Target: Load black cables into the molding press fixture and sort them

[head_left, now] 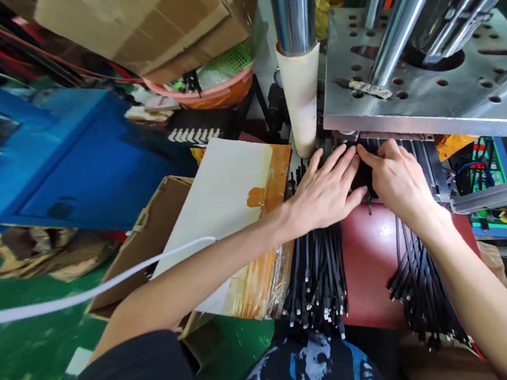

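Note:
Under the press's raised metal plate [444, 89], both my hands are at a dark metal fixture [433, 171]. My left hand [325, 193] lies stretched out with its fingers apart, fingertips at the fixture's edge and palm over the left bundle of black cables [316, 268]. My right hand [398, 181] has bent fingers, its index fingertip pressed down close to the left fingertips. What the right fingers hold, if anything, is hidden. A second bundle of black cables [425, 292] hangs below the right hand, their metal plug ends pointing towards me.
A red surface [367, 268] lies between the bundles. To the left are a cardboard sheet [218, 200] and an open carton [159, 211]. A white-sleeved steel column [301, 91] stands behind my left hand. A grey bar [503, 191] juts in at right.

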`<state>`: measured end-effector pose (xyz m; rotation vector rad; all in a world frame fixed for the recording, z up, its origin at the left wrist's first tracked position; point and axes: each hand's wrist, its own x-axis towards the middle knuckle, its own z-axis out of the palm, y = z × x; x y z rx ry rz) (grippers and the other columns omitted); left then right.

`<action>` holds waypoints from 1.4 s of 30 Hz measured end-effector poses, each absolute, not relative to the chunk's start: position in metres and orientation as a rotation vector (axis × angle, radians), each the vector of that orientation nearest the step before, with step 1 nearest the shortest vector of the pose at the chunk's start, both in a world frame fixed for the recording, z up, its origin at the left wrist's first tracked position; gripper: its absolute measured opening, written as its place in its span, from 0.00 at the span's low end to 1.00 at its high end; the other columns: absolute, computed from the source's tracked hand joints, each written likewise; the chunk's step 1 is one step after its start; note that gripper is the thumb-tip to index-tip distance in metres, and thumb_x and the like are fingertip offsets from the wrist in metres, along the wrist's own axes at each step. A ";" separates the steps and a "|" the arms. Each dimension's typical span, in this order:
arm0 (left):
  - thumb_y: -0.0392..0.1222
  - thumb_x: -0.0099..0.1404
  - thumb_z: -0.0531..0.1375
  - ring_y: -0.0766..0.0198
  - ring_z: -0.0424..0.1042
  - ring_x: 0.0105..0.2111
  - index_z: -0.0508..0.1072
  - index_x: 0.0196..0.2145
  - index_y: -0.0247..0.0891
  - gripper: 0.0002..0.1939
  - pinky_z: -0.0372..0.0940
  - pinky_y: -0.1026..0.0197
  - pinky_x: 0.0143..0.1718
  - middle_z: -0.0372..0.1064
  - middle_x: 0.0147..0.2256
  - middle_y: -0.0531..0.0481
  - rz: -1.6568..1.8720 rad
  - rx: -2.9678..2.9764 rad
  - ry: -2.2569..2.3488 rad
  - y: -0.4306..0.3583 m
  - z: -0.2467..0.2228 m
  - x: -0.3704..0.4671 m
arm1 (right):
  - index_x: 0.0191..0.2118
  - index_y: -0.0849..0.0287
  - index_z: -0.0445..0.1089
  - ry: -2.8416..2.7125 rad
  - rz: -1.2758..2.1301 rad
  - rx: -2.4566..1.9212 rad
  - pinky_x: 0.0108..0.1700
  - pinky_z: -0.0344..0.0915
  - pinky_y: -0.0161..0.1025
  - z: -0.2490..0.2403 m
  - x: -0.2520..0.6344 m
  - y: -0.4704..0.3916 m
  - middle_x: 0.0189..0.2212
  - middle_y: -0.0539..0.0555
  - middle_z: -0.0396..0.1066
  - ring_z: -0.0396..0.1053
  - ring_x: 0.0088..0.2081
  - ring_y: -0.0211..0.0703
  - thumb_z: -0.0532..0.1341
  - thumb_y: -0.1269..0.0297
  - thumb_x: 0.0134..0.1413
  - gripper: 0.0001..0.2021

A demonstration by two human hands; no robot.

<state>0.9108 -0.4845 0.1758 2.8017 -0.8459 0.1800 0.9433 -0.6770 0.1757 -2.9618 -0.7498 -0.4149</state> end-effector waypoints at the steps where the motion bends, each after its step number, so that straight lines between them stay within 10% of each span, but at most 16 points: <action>1: 0.49 0.80 0.50 0.42 0.52 0.76 0.59 0.73 0.23 0.33 0.46 0.33 0.75 0.54 0.74 0.29 0.179 2.806 -0.819 -0.486 0.177 0.919 | 0.68 0.62 0.71 -0.733 -0.430 -2.967 0.44 0.70 0.51 0.176 0.953 -0.673 0.47 0.69 0.73 0.71 0.43 0.57 0.49 0.73 0.67 0.29; 9: 0.44 0.80 0.49 0.38 0.76 0.58 0.75 0.59 0.22 0.24 0.57 0.33 0.67 0.78 0.53 0.26 0.307 2.875 -0.722 -0.494 0.173 0.983 | 0.61 0.66 0.74 -0.642 -0.270 -2.977 0.52 0.68 0.58 0.178 1.019 -0.653 0.52 0.75 0.76 0.73 0.51 0.66 0.48 0.72 0.69 0.24; 15: 0.38 0.79 0.48 0.47 0.77 0.53 0.77 0.49 0.30 0.18 0.68 0.47 0.57 0.78 0.50 0.33 0.358 2.719 -0.779 -0.475 0.176 0.979 | 0.61 0.63 0.73 -0.642 -0.284 -2.916 0.49 0.69 0.52 0.192 0.979 -0.675 0.50 0.70 0.77 0.74 0.49 0.61 0.50 0.74 0.67 0.22; 22: 0.52 0.75 0.61 0.62 0.70 0.28 0.71 0.28 0.38 0.19 0.64 0.59 0.32 0.72 0.31 0.50 -0.150 2.707 -0.255 -0.465 0.153 0.813 | 0.41 0.56 0.71 0.144 -0.097 -3.000 0.28 0.57 0.43 0.128 0.766 -0.757 0.33 0.57 0.75 0.72 0.29 0.52 0.51 0.42 0.74 0.23; 31: 0.43 0.74 0.61 0.65 0.67 0.28 0.75 0.27 0.38 0.16 0.61 0.60 0.33 0.72 0.29 0.52 -0.184 2.389 -0.155 -0.462 0.169 0.801 | 0.36 0.55 0.71 0.155 -0.093 -2.427 0.31 0.60 0.42 0.116 0.759 -0.771 0.28 0.53 0.72 0.66 0.27 0.47 0.58 0.45 0.71 0.19; 42: 0.58 0.68 0.67 0.71 0.67 0.21 0.75 0.28 0.35 0.23 0.63 0.67 0.22 0.67 0.25 0.54 -0.595 1.324 0.061 -0.524 0.160 0.740 | 0.31 0.55 0.66 -0.234 0.127 -1.827 0.31 0.62 0.33 0.156 0.697 -0.701 0.27 0.46 0.65 0.64 0.28 0.37 0.60 0.64 0.72 0.13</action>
